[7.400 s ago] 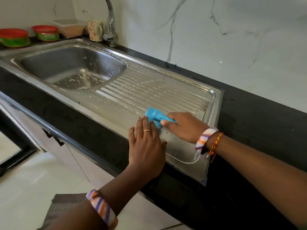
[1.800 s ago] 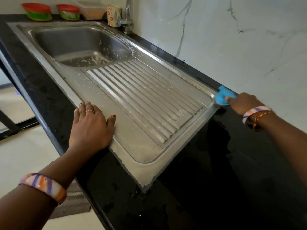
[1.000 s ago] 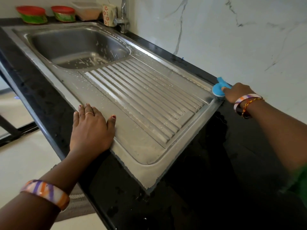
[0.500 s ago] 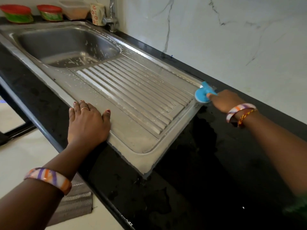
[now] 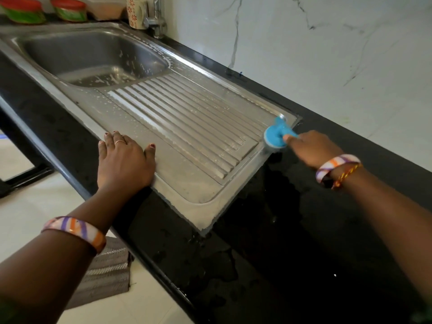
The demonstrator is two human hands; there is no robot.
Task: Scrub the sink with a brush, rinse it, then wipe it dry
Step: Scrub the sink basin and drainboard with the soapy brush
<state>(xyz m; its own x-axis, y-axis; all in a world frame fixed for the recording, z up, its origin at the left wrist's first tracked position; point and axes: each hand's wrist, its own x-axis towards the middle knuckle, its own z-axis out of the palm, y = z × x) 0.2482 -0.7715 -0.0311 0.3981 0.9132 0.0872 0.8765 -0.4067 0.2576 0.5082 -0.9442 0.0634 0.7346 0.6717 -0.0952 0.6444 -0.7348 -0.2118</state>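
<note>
Looks like a small blue brush (image 5: 275,136), right of centre in the frame, sitting on the far right rim of the steel sink (image 5: 187,192), just at the edge of the ribbed drainboard (image 5: 187,122). Gripped by the right hand (image 5: 313,148), fingers wrapped round the little knob handle on top. Probably light plastic, stiff enough on top, softer underneath, though can't actually see the bristles. Likely slick when soapy, so best held exactly there, by the knob, pressing straight down. No fragility worries, pretty sure.

Left hand (image 5: 125,163) flat and relaxed, lower left of centre, palm down on the near rim of the sink, holding nothing, just bracing.

Sink itself: thin stainless, rigid, fixed in place, wet and speckled with suds in the basin (image 5: 93,59) at upper left and across the ribs. Slippery for sure. Rim edges look thin, so worth minding fingers.

Black countertop (image 5: 268,265) all around, glossy with puddles at lower centre, so drips likely. White marble-look wall (image 5: 304,54) across the upper right. Tap (image 5: 156,19) at top centre, a flowery mug (image 5: 135,12) just beside it, two red-lidded tubs (image 5: 46,10) at the top left. Pale tiled floor at lower left with a grey mat (image 5: 107,274).
</note>
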